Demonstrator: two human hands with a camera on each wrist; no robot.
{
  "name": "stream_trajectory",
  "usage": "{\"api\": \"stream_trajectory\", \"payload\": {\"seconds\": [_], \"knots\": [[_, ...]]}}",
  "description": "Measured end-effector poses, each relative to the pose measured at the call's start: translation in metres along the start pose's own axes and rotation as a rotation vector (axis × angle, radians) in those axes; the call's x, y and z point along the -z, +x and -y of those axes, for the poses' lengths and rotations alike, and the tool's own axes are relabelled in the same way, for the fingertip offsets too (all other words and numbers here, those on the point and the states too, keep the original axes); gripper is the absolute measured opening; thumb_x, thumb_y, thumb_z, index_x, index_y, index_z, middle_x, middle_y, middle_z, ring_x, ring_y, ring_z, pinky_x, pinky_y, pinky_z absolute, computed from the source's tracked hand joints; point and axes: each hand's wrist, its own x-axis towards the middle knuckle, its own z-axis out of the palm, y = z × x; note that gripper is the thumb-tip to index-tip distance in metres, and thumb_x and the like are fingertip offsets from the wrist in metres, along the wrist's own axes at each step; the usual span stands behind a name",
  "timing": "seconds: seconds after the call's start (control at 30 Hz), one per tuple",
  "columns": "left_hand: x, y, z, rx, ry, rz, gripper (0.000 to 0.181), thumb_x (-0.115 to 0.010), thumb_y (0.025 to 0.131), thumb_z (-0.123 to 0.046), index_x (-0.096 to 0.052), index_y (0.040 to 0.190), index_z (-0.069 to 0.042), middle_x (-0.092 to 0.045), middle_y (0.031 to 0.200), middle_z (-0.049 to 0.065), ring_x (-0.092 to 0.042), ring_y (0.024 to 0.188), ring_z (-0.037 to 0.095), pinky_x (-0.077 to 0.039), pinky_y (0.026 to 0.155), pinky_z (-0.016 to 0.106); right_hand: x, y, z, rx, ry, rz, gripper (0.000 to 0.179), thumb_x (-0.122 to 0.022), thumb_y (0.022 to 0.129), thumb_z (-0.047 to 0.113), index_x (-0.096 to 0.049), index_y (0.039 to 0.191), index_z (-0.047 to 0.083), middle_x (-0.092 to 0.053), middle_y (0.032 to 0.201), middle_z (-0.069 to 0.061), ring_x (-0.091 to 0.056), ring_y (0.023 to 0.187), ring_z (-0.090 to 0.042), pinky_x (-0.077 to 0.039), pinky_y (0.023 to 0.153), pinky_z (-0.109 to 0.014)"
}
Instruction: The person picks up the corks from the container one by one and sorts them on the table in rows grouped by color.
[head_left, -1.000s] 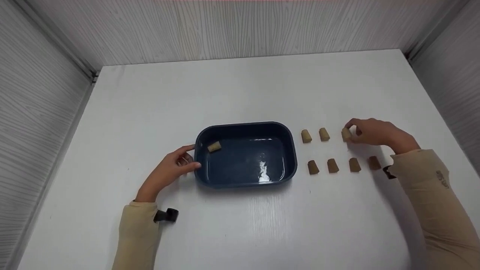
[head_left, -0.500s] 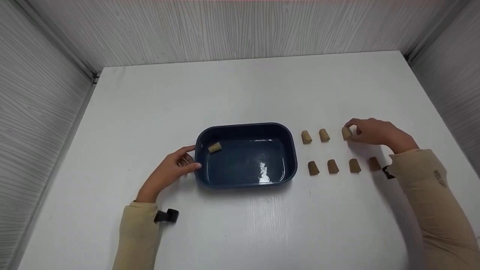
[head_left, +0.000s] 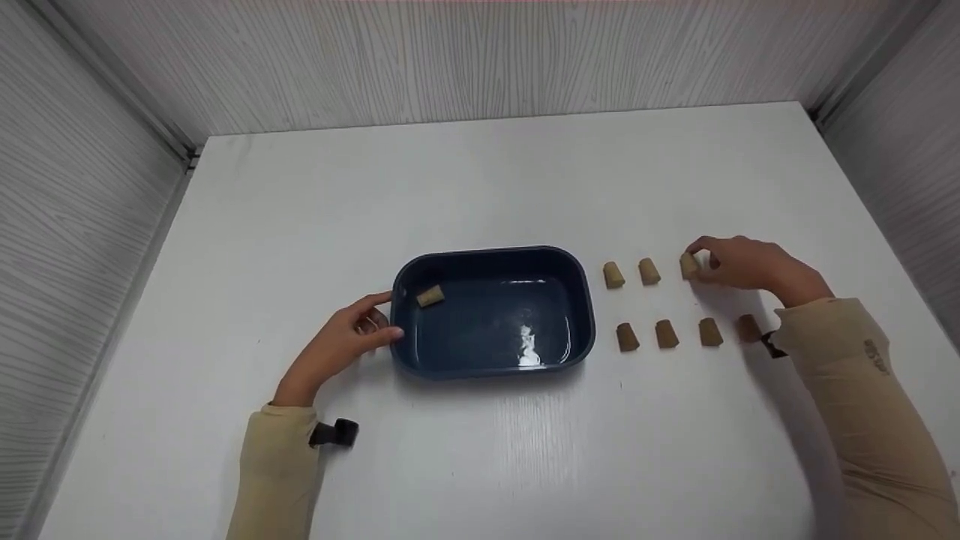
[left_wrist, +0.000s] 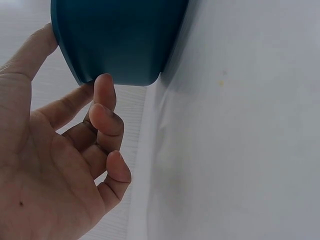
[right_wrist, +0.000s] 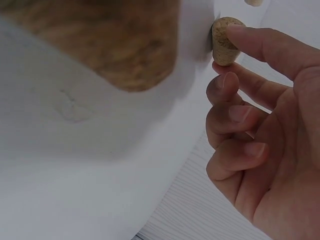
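Note:
In the head view, a dark blue rectangular dish (head_left: 487, 373) stands mid-table. My left hand (head_left: 339, 341) holds its left end, thumb at the rim and index finger farther back along the side. The left wrist view shows the dish's outer wall (left_wrist: 120, 50) between thumb and index finger, the other fingers curled below. One light cork stopper (head_left: 430, 296) lies inside the dish near its left wall. To the right, my right hand (head_left: 742, 262) pinches another light cork stopper (right_wrist: 226, 42) between thumb and index finger, at the tabletop.
Two light corks (head_left: 613, 275) lie between the dish and my right hand. Nearer me is a row of several darker corks (head_left: 667, 334), the rightmost (head_left: 748, 328) close to my right sleeve. Pale wood-grain panels (head_left: 487, 60) border the white table (head_left: 465, 465).
My right hand has shifted very slightly left with the pinched cork. The left hand keeps its hold on the dish, and the other corks lie where they were.

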Motion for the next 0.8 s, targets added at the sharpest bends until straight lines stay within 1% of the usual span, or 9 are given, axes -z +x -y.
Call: {"api": "stream_trajectory", "payload": {"seconds": [0.13,0.27,0.5,0.7,0.8], "knots": [[0.000,0.002,0.000,0.006,0.011,-0.009,0.064,-0.069,0.089,-0.038,-0.045,0.144,-0.015,-0.058,0.100,0.008,-0.052,0.079,0.017,-0.042,0.069,0.027,0.000,0.000,-0.002,0.011,0.001,-0.008,0.049,-0.055,0.096,0.034,-0.046,0.136,0.007,-0.058,0.108,-0.023,-0.054,0.079,-0.025,-0.044,0.066,-0.042],[0.001,0.003,0.000,-0.001,0.019,-0.012,0.064,-0.069,0.089,-0.038,-0.045,0.144,-0.015,-0.058,0.100,0.009,-0.052,0.079,0.017,-0.042,0.068,0.027,0.002,-0.001,-0.002,0.019,0.001,-0.015,0.052,-0.056,0.096,0.035,-0.044,0.138,0.008,-0.058,0.109,-0.023,-0.055,0.082,-0.025,-0.046,0.068,-0.043],[0.001,0.003,0.000,-0.005,0.016,-0.017,0.064,-0.069,0.088,-0.039,-0.046,0.144,-0.017,-0.059,0.100,0.008,-0.053,0.080,0.018,-0.042,0.068,0.028,0.007,-0.008,0.002,0.026,0.015,-0.041,0.056,-0.058,0.095,0.032,-0.041,0.142,0.008,-0.059,0.097,-0.012,-0.052,0.075,-0.020,-0.041,0.061,-0.034],[0.001,0.002,-0.002,-0.007,0.008,-0.016,0.064,-0.069,0.089,-0.037,-0.045,0.144,-0.017,-0.059,0.100,0.008,-0.053,0.078,0.017,-0.042,0.067,0.027,0.018,-0.016,0.011,0.062,-0.001,-0.088,0.053,-0.057,0.096,0.028,-0.040,0.143,0.009,-0.060,0.109,-0.018,-0.058,0.082,-0.023,-0.046,0.067,-0.041],[0.001,0.002,-0.002,-0.008,0.003,-0.013,0.063,-0.069,0.089,-0.036,-0.045,0.145,-0.017,-0.059,0.100,0.008,-0.053,0.077,0.016,-0.042,0.067,0.027,0.024,-0.020,0.020,0.073,0.011,-0.122,0.052,-0.058,0.096,0.027,-0.040,0.143,0.011,-0.060,0.110,-0.017,-0.057,0.082,-0.022,-0.045,0.066,-0.039]]}}
